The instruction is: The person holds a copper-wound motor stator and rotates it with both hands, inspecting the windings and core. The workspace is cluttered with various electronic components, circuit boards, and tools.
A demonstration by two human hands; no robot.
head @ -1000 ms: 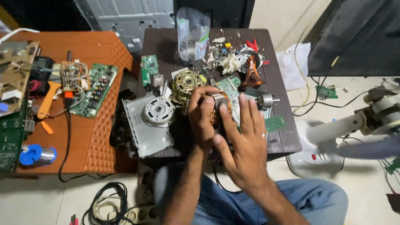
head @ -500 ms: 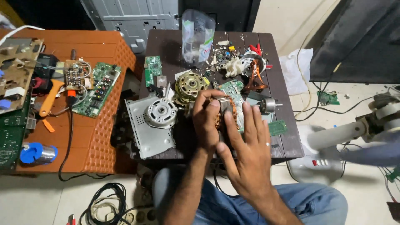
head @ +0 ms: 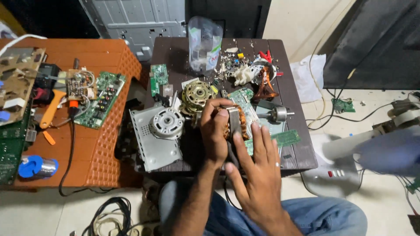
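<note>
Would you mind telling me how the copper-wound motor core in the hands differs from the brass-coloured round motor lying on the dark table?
The copper-wound motor core is lifted in the left hand, with the right hand touching it; the brass-coloured round motor lies free on the dark wooden table. The core shows orange-brown windings and a grey metal band; the round motor shows a pale gold face with a central hub. Both are bare motor parts.

Bare dark wooden tabletop (head: 302, 155) lies open at the right front corner; a grey metal motor plate (head: 155, 140), brass-coloured round motor (head: 197, 94) and clear plastic bag (head: 204, 43) crowd the rest.
</note>
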